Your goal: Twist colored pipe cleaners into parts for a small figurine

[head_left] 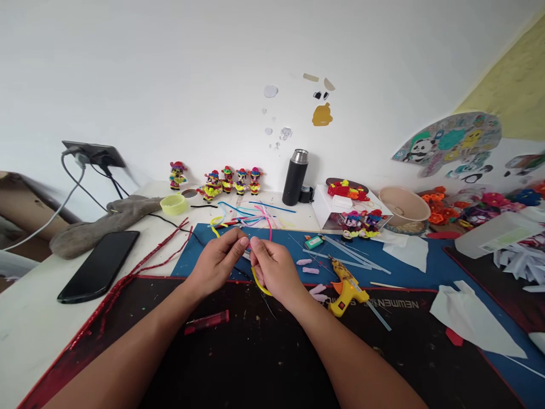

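Thumb tips meeting over the middle of the mat, my left hand [219,258] and my right hand [275,267] are both closed in a pinch. A yellow pipe cleaner [259,283] curves out below my right fingers and passes under that hand. What my left fingertips pinch is hidden or too small to tell. Just beyond the hands lies a loose bunch of blue, pink and white pipe cleaners [259,215]. To the right of my right hand are small lilac fuzzy pieces [310,271] and a yellow hot glue gun [347,289].
Several colourful fuzzy figurines [227,182] stand along the wall, left of a black thermos [296,179]. Glue sticks [357,254] lie on the blue mat. At left are a phone [100,266], red tinsel stems [128,278] and driftwood [97,224]; a bowl [404,204] stands at right.
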Tool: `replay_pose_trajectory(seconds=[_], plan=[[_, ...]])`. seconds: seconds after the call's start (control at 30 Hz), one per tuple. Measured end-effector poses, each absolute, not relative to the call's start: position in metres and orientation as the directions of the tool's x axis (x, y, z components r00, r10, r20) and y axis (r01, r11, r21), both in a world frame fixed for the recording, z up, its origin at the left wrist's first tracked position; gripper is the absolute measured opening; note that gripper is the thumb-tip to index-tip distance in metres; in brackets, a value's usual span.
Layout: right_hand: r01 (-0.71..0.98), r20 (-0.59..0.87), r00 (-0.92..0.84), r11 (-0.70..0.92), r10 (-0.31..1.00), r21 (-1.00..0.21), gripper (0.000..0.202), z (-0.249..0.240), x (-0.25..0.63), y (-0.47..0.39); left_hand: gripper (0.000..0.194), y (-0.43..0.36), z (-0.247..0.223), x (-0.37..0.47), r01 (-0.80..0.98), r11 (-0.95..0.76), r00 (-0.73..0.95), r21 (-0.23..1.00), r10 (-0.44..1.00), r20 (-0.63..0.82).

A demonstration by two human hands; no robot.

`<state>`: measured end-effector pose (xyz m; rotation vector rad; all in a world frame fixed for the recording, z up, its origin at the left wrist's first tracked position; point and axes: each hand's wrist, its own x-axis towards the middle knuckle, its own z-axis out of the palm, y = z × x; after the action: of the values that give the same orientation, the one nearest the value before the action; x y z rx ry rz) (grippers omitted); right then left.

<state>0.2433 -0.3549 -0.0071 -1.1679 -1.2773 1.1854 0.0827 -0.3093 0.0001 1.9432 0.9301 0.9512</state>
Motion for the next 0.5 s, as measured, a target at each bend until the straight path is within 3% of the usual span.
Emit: replay_pose_trajectory(seconds=[0.5], plan=[[-0.016,0.025,-0.067,0.024,0.997,-1.0,0.06,-0.0119,0.2413,-0.3539,0.041,-0.3097,0.0065,0.0839,0.397,-0.531,0.428,0.748,0.829,0.361]])
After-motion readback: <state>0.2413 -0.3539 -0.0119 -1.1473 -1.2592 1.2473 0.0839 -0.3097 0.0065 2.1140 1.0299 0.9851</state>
